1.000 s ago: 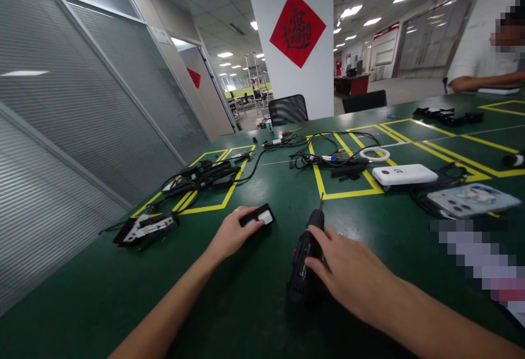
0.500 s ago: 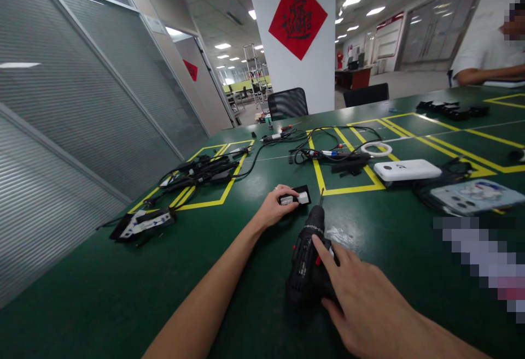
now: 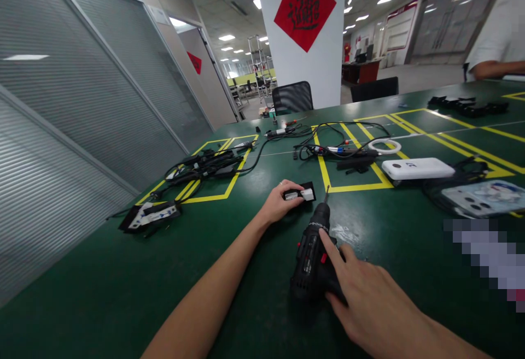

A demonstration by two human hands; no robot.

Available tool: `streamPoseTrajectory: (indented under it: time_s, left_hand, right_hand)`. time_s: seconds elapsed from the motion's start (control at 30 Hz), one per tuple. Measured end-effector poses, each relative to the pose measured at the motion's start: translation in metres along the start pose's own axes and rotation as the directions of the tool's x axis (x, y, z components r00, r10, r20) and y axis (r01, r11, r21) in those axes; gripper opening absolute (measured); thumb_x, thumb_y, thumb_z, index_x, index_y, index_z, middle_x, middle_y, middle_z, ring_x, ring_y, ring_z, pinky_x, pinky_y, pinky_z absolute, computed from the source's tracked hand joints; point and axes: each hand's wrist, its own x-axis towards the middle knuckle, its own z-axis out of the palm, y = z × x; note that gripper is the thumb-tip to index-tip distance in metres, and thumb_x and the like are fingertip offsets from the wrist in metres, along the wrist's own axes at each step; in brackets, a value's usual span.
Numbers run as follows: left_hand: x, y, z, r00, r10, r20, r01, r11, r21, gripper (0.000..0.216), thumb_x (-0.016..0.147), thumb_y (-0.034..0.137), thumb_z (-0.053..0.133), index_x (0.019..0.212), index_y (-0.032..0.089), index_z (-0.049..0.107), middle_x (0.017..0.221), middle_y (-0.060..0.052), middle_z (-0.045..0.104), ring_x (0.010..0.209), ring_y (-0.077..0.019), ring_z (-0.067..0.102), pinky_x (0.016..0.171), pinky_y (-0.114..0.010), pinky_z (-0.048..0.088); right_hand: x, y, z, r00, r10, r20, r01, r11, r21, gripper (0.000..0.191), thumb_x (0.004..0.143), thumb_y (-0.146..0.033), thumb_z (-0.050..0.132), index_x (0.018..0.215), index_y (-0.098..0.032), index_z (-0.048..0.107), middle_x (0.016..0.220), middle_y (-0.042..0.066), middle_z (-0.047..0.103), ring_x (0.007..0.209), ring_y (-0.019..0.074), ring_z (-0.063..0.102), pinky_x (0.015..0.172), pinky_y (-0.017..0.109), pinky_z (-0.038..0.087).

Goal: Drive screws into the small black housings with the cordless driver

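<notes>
My right hand [image 3: 363, 296] grips the handle of a black cordless screwdriver [image 3: 312, 249], index finger stretched along its body; the tool's bit points away toward a small black part with white pieces [image 3: 301, 193]. My left hand [image 3: 278, 206] rests on that part's left end, fingers curled over it, pressing it to the green table [image 3: 102, 293]. Bit tip and part sit a few centimetres apart.
Yellow tape squares mark the table. Black cables and parts [image 3: 205, 166] lie at the left, another opened part [image 3: 150, 216] nearer. A white box [image 3: 416, 168], a white ring [image 3: 384, 146] and a phone [image 3: 486, 196] sit to the right. Another person's arm [image 3: 496, 68] rests far right.
My left hand slid the small black part to the right, up near the screwdriver's bit. My right hand shifted back onto the tool's handle and closed round it.
</notes>
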Motion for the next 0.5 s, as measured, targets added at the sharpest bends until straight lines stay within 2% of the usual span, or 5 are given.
streamPoseTrajectory:
  time_s: [0.13, 0.3, 0.5]
  left_hand:
    - [-0.0010, -0.0007, -0.0004, 1.000, -0.021, -0.011, 0.021, 1.000, -0.001, 0.030, 0.073, 0.031, 0.064, 0.100, 0.020, 0.063, 0.102, -0.006, 0.060, 0.093, -0.0206, 0.055, 0.082, -0.033, 0.043]
    - [-0.0027, -0.0065, 0.0029, 0.991, -0.131, -0.001, 0.131, 0.990, -0.049, 0.040, 0.070, 0.035, 0.066, 0.105, 0.019, 0.055, 0.088, -0.002, 0.060, 0.070, -0.0148, 0.055, 0.062, -0.027, 0.043]
    - [-0.0043, -0.0060, 0.0044, 0.993, -0.115, -0.030, 0.114, 0.993, -0.038, 0.039, 0.069, 0.032, 0.066, 0.104, 0.019, 0.054, 0.089, -0.002, 0.059, 0.070, -0.0142, 0.054, 0.064, -0.027, 0.043]
  right_hand:
    - [-0.0010, -0.0003, 0.0000, 1.000, -0.002, -0.002, 0.002, 1.000, -0.009, 0.084, 0.076, -0.028, 0.051, 0.146, -0.028, 0.005, 0.119, 0.015, 0.053, 0.074, 0.0273, 0.064, 0.061, 0.042, 0.052]
    - [-0.0024, -0.0011, 0.0014, 1.000, 0.005, -0.010, -0.006, 0.999, -0.044, 0.085, 0.075, -0.027, 0.052, 0.146, -0.025, 0.006, 0.119, 0.016, 0.054, 0.073, 0.0278, 0.065, 0.060, 0.043, 0.052]
    - [-0.0010, -0.0024, 0.0047, 1.000, 0.014, -0.023, -0.017, 0.993, -0.120, 0.095, 0.068, -0.029, 0.060, 0.146, -0.026, 0.005, 0.119, 0.016, 0.055, 0.069, 0.0284, 0.064, 0.055, 0.041, 0.050]
